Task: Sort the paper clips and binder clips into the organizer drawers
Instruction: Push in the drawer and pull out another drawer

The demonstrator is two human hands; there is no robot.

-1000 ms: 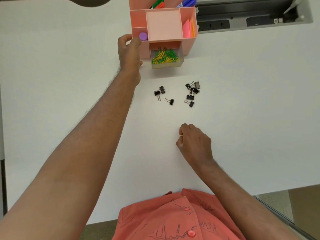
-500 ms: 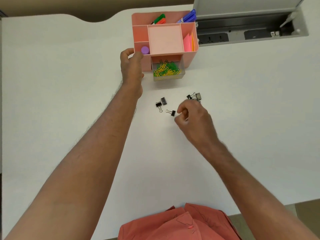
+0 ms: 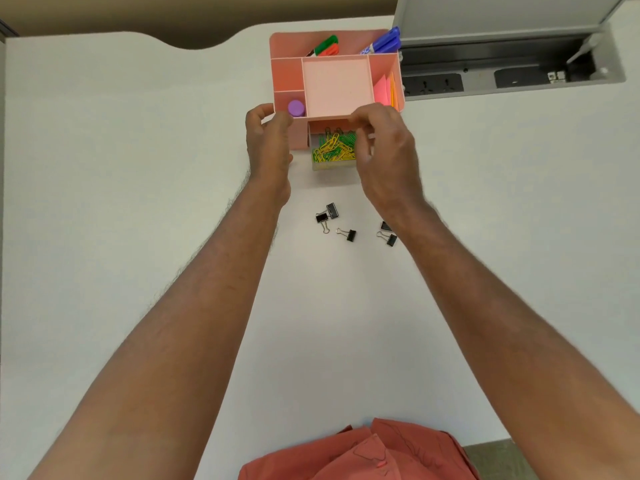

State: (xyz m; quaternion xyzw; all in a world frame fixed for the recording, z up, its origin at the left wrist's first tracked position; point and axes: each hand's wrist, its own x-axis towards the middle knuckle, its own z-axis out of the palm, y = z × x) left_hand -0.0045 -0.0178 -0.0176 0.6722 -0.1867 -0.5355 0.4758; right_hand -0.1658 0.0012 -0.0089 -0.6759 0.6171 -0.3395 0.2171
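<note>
The right hand (image 3: 384,157) has gone from the binder clips (image 3: 346,226) up to the organizer (image 3: 336,86); half a second ago it was down among them. Its fingers are curled at the front edge, above the pulled-out clear drawer (image 3: 332,164). It may be pinching a clip there, but the fingers hide whatever they hold, so I cannot tell. The left hand (image 3: 268,140) grips the organizer's front left corner, thumb and fingers wrapped around it, just as before. Yellow and green paper clips (image 3: 332,148) fill the drawer. Several black binder clips lie loose on the table (image 3: 138,168), nearer the person, one partly hidden behind the right wrist.
</note>
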